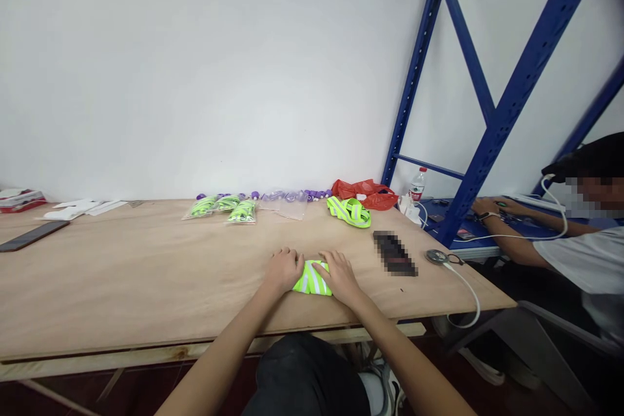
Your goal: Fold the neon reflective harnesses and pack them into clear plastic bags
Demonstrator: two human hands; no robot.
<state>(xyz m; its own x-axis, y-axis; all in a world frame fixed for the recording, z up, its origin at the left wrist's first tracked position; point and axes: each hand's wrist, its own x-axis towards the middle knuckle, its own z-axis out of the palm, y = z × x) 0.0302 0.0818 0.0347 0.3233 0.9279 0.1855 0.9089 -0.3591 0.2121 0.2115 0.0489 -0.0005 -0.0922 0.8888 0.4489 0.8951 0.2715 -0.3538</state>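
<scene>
A folded neon-yellow bundle with silver stripes lies on the wooden table near its front edge. My left hand is curled over the bundle's left end. On the other end rests my right hand, its thumb pressing on top of the strips. Both hands grip the bundle between them; their palms are hidden. A loose coil of the same striped webbing sits farther back to the right. Several clear bags with striped bundles lie at the back, left of the hands.
Dark phone and round device with a white cable lie right. Red plastic bag, clear bags and purple pieces line the back. Papers and dark slab lie left. Blue rack and a seated person are right.
</scene>
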